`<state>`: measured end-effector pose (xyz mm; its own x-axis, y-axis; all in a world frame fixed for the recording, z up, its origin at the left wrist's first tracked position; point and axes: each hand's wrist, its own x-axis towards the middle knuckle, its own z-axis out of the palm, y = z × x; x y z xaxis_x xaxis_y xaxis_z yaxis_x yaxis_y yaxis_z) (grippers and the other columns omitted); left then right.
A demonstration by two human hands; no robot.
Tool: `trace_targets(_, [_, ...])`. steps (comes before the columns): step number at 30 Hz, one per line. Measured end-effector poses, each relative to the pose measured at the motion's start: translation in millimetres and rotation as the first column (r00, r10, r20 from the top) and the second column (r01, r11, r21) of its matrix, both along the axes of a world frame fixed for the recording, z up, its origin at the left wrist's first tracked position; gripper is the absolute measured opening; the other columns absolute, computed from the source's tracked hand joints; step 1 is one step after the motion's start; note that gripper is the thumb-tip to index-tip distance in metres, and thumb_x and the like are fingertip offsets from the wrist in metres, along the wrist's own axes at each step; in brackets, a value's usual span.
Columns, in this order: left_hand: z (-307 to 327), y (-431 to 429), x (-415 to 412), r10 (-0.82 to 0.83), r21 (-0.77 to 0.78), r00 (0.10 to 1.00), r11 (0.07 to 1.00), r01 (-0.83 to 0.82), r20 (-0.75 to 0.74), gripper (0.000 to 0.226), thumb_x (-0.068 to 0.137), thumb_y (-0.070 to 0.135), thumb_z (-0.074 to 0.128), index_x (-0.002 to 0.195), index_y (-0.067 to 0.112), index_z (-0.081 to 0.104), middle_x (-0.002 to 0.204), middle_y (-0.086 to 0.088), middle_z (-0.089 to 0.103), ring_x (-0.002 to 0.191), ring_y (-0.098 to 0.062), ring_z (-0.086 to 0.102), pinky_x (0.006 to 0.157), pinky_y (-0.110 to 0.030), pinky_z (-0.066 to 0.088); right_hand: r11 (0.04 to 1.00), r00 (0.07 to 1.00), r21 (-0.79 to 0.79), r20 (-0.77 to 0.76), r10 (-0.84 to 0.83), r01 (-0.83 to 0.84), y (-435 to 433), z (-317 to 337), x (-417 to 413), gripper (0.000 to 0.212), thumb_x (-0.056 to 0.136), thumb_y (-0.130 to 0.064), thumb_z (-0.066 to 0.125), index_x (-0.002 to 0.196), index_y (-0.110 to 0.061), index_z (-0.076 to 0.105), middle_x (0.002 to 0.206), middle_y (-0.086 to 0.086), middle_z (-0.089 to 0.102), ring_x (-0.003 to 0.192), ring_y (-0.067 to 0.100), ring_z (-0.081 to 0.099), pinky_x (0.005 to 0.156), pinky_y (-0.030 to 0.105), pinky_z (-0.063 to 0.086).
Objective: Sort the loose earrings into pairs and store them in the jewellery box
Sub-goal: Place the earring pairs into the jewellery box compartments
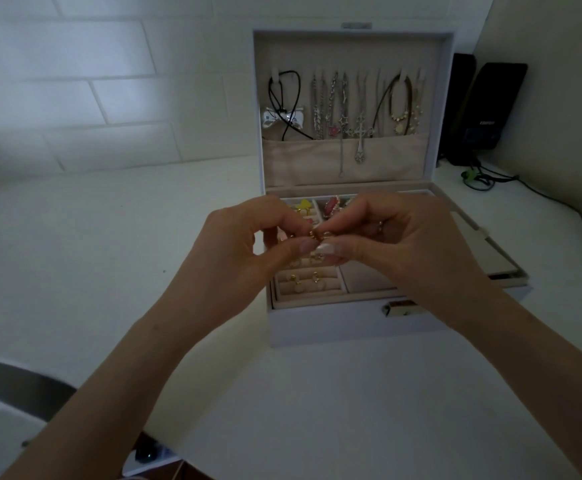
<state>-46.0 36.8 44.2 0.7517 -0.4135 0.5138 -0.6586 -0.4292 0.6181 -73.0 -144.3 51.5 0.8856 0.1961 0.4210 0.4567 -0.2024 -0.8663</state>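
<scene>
A white jewellery box [320,327] stands open on the white table, its lid upright with several necklaces [345,109] hanging inside. Above the box's tray, my left hand [237,244] and my right hand [397,244] meet fingertip to fingertip and pinch a small gold earring [318,235] between them. A pair of gold and white earrings [305,282] sits in the padded front left rows. Yellow [303,206] and pink pieces [331,206] lie in the back compartments. My hands hide much of the tray.
A pulled-out drawer or tray [490,251] juts from the box's right side. Two dark speakers [483,109] and black cables [542,195] stand at the back right. White tiled wall behind. A grey round object [16,386] is at the lower left.
</scene>
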Motion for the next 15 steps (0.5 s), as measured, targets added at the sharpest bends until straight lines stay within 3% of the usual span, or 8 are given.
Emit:
trace_targets(3, [0.3,-0.6,-0.4,-0.010,-0.005,1.000,1.000,0.010,0.010,0.006,0.077,0.034,0.065,0.076,0.039,0.061,0.071,0.023,0.058,0.068,0.000,0.052,0.065,-0.005,0.035,0.996,0.996,-0.077,0.081,-0.036,0.042,-0.1,-3.2,0.1,0.010,0.074,-0.016,0.073,0.083,-0.017,0.068,0.075,-0.003,0.070,0.069,0.013,0.068,0.068,0.032,0.058])
trace_targets(6, [-0.5,-0.6,0.0,-0.015,0.000,1.000,1.000,0.015,-0.001,0.003,0.076,0.040,0.063,0.077,0.039,0.061,0.073,0.021,0.059,0.069,-0.001,0.052,0.065,-0.006,0.035,0.991,0.988,-0.122,0.150,-0.038,0.057,-0.8,-5.6,1.3,0.011,0.078,-0.013,0.068,0.088,-0.018,0.067,0.077,-0.003,0.068,0.070,0.012,0.066,0.068,0.035,0.057])
trace_targets(12, [1.2,1.0,0.0,-0.071,-0.041,0.991,0.997,0.066,-0.111,0.011,0.076,0.046,0.060,0.083,0.040,0.065,0.081,0.018,0.065,0.073,-0.007,0.056,0.066,-0.011,0.040,0.979,0.968,-0.180,0.247,-0.049,0.095,-3.5,-5.7,3.9,0.013,0.078,-0.014,0.067,0.087,-0.022,0.064,0.079,-0.004,0.066,0.070,0.006,0.058,0.067,0.018,0.049])
trace_targets(15, [3.3,0.7,-0.4,-0.090,-0.077,0.985,0.994,0.080,-0.146,0.017,0.073,0.051,0.060,0.082,0.039,0.067,0.080,0.018,0.067,0.070,-0.004,0.056,0.065,-0.012,0.041,0.975,0.960,-0.198,0.277,-0.041,0.099,-4.4,-7.1,6.0,0.009,0.078,-0.018,0.063,0.087,-0.019,0.064,0.080,-0.006,0.064,0.072,0.010,0.059,0.067,0.024,0.051])
